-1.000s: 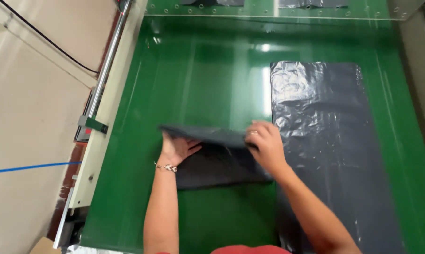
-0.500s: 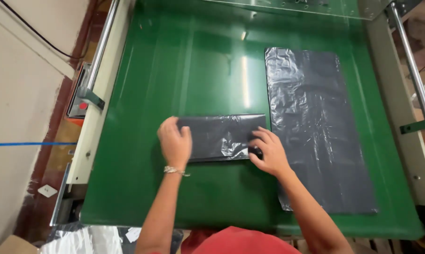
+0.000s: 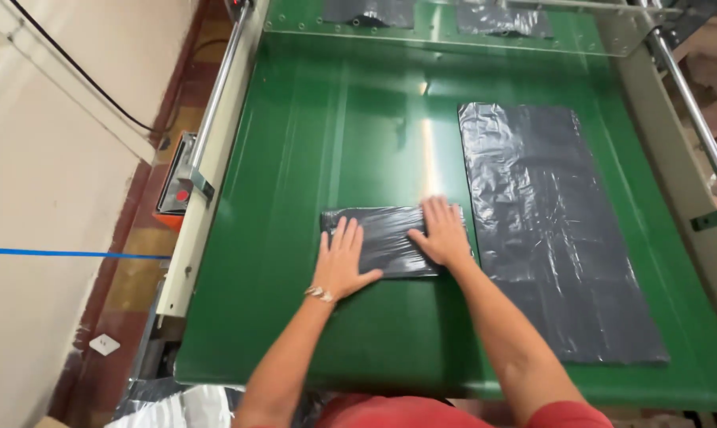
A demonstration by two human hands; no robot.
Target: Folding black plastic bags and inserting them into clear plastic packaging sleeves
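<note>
Both hands lie flat, fingers spread, holding nothing: the left hand (image 3: 341, 264) and right hand (image 3: 441, 234) press a folded black plastic bag (image 3: 384, 240) onto the smooth green desk (image 3: 311, 143), near centre. At three o'clock from it lies an unfolded black bag (image 3: 552, 230), thin, glossy and wrinkled. The slick film could slide or spring open if the pressure turns uneven.

A glossy black folded plastic bag (image 3: 390, 238) is seen on a plain dark green tabletop (image 3: 311, 158). Beside it, a flat plastic bag (image 3: 548, 230) is shown in black with grey sheen. Red sleeves (image 3: 564, 416) are visible.
</note>
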